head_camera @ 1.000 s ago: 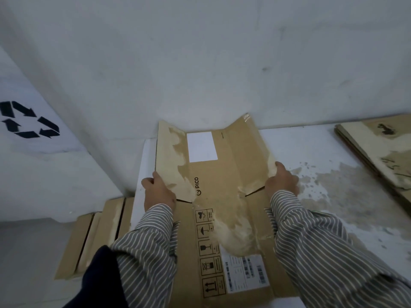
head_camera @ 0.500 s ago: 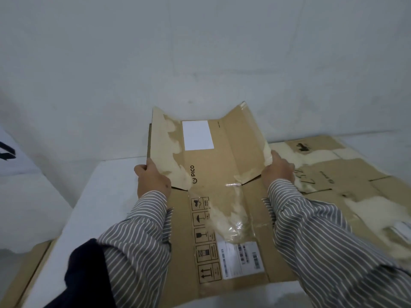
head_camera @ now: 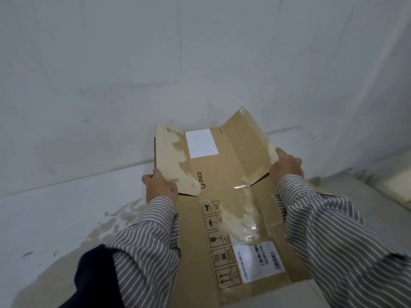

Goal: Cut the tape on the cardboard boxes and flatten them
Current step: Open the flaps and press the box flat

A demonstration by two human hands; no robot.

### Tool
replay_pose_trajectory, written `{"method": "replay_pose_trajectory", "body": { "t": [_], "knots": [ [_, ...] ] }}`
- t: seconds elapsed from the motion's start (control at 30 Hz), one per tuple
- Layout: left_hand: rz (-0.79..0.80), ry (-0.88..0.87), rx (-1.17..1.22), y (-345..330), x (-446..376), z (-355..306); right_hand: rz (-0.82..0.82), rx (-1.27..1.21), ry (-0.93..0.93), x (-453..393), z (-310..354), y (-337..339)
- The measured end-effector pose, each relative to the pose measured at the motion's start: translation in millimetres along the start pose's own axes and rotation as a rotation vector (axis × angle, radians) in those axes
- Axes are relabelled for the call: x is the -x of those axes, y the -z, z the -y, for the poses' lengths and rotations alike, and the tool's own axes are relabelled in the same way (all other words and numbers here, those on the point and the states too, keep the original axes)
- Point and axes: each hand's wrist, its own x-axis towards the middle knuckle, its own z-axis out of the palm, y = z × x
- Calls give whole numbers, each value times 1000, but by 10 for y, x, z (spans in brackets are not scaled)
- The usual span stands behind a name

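Gripping flattened box [head_camera: 224,174] edges (fingers curled): left hand [head_camera: 160,188], right hand [head_camera: 287,167].

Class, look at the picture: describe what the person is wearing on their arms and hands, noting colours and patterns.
Both arms are covered by long sleeves of a grey shirt with thin white stripes, reaching to the wrists. The left hand and right hand are bare: no gloves, and no rings or watch can be seen. A dark navy garment shows below the left sleeve.

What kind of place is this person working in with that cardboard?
Probably a bare utility or storage room used for sorting waste cardboard. The signs: plain white walls, a white work surface with stained, worn patches, and a flattened shipping box with labels and torn tape, held by the left hand and right hand.
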Motion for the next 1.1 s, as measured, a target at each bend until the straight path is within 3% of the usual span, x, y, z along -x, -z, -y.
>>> {"method": "replay_pose_trajectory", "body": {
  "t": [0.33,0.63,0.8,1.1],
  "knots": [
    [80,76,-86,-1162,-34,-639,115,-17,-3,-1163,-726,107],
    [46,239,-110,-1887,-143,-676,305,-29,155,-2058,-1130,-515],
    [53,406,-166,-2035,-214,-571,464,121,194,-2349,-1377,-817],
    [97,460,-99,-2196,-285,-299,605,123,167,-2361,-1594,-1161]
  ]
}}
